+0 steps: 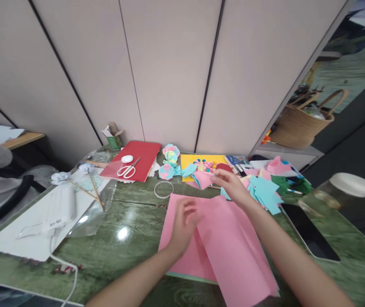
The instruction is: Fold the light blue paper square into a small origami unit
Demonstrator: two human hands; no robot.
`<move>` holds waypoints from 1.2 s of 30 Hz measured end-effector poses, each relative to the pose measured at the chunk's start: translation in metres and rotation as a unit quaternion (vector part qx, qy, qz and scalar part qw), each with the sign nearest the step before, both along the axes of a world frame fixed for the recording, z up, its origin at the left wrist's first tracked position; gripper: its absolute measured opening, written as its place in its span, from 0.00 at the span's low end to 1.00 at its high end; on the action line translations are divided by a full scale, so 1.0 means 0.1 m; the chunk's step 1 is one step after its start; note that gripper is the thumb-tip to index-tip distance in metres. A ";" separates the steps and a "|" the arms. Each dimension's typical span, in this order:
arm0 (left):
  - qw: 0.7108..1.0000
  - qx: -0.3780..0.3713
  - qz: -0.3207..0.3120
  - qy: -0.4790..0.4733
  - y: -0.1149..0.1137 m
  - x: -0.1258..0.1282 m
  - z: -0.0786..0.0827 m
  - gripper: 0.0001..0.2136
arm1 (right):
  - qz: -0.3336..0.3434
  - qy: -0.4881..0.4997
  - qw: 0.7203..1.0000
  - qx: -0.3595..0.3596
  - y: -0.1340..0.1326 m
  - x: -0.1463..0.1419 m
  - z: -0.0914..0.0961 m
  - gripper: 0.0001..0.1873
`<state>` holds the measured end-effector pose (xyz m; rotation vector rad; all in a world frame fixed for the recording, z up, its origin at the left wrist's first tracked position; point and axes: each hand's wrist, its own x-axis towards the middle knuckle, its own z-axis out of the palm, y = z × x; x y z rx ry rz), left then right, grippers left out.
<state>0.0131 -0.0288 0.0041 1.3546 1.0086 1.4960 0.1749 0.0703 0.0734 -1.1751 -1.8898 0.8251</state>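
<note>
My right hand (232, 186) reaches over the pink paper sheets, its fingertips closed on a small folded pink paper piece (202, 179). Below and to its left, my left hand (184, 228) hovers at the stack's left side with curled fingers apart and nothing visible in them. The top pink sheet (230, 251) is bent up and curves toward me, over another flat pink sheet (174, 226). A greenish edge shows under the stack. Beyond my right hand lie light blue paper pieces (265, 192) and a yellow sheet (187, 161) bearing small colourful bits.
White scissors (127, 169) rest on a red folder (144, 153). Folded paper balls (167, 170) stand by the wall, behind a clear ring (163, 189). A phone (310, 232) and a white-lidded jar (326, 196) are at right; a corded white device (59, 209) is at left.
</note>
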 end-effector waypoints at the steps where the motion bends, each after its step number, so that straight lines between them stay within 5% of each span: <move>1: 0.999 0.012 0.005 -0.031 0.04 -0.04 0.04 0.17 | 0.024 0.039 0.998 -0.031 -0.18 0.08 0.01 0.12; 3: 0.998 0.037 -0.043 -0.037 0.11 -0.11 0.12 0.24 | 0.065 0.072 0.991 -0.092 -0.46 0.19 0.02 0.09; 7: 0.990 0.006 -0.143 0.018 0.17 -0.16 0.19 0.19 | 0.121 0.074 0.980 -0.141 -0.64 0.22 0.05 0.08; 21: 0.972 -0.128 -0.195 0.027 0.22 -0.13 0.06 0.09 | 0.137 -0.050 0.985 -0.087 -0.55 0.17 -0.05 0.07; 36: 0.965 -0.084 -0.231 0.087 0.21 -0.15 0.07 0.08 | 0.176 -0.064 0.977 -0.100 -0.61 0.10 -0.10 0.07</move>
